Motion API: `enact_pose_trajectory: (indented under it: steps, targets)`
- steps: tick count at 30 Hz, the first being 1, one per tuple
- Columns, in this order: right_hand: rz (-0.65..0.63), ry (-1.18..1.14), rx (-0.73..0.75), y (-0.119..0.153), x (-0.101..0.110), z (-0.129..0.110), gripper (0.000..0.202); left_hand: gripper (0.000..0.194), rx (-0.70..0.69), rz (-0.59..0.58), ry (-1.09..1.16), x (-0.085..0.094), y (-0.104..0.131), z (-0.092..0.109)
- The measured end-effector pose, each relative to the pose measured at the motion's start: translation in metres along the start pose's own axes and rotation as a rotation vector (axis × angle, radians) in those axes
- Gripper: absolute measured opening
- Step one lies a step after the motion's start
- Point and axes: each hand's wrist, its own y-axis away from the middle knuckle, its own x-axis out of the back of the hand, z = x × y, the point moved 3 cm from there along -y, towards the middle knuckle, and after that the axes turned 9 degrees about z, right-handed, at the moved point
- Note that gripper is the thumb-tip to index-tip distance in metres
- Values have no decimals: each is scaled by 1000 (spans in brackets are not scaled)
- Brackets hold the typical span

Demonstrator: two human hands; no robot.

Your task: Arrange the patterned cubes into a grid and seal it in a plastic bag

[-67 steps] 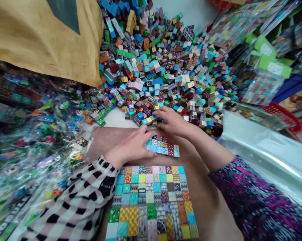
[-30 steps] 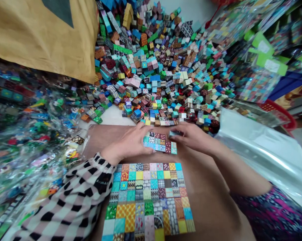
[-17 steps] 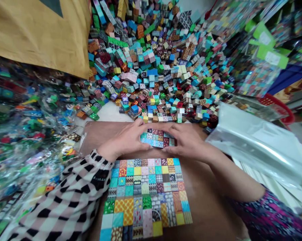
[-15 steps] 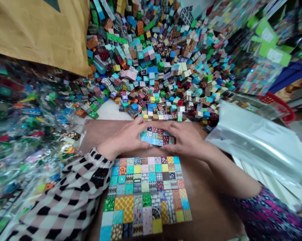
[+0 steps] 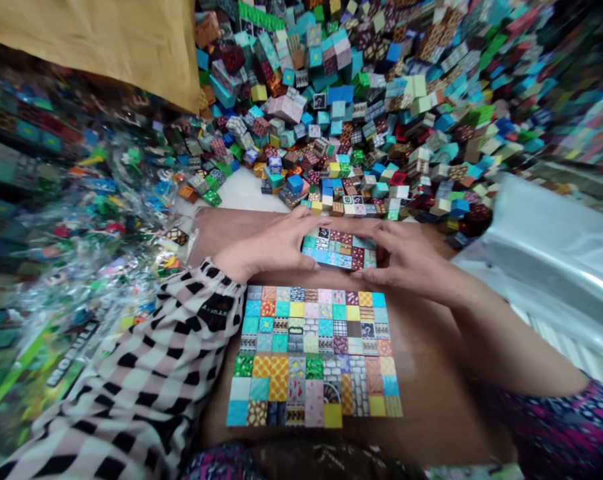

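Note:
A small flat group of patterned cube blocks (image 5: 339,248) lies on the brown board (image 5: 431,400), framed by both hands. My left hand (image 5: 276,248) is curved around its left end, thumb at the near edge and fingers along the far edge. My right hand (image 5: 411,259) closes round the right end, with its thumb near the front corner. A larger mosaic of similar blocks (image 5: 314,333), in many colours, lies flat nearer to me. Its near edge is stepped. The fingertips behind the small group are partly hidden.
A big heap of loose blocks (image 5: 331,127) spreads behind the board. At left lie clear bags of small colourful parts (image 5: 116,227), below a yellow-tan sack (image 5: 106,47). Clear plastic bags (image 5: 556,260) are stacked at right.
The view has tilted down and turned left, so the heap, board and blocks sit higher and further right. Both hands stay around the small block group, with slightly more of its right end showing.

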Motion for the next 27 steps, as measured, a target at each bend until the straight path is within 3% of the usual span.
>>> enact_pose_trajectory:
  steps: [6, 11, 17, 27]
  targets:
    - [32, -35, 7, -3, -4, -1, 61, 68, -35, -41, 53, 3, 1, 7]
    - [22, -63, -16, -1, -1, -3, 76, 67, -39, -47, 55, 1, 0, 7]
    - [-12, -122, 5, -1, -1, -4, 66, 65, -34, -17, 26, -4, -5, -1]
    - [35, -167, 78, -3, -2, 3, 71, 62, -102, -26, 27, 2, -2, 5]
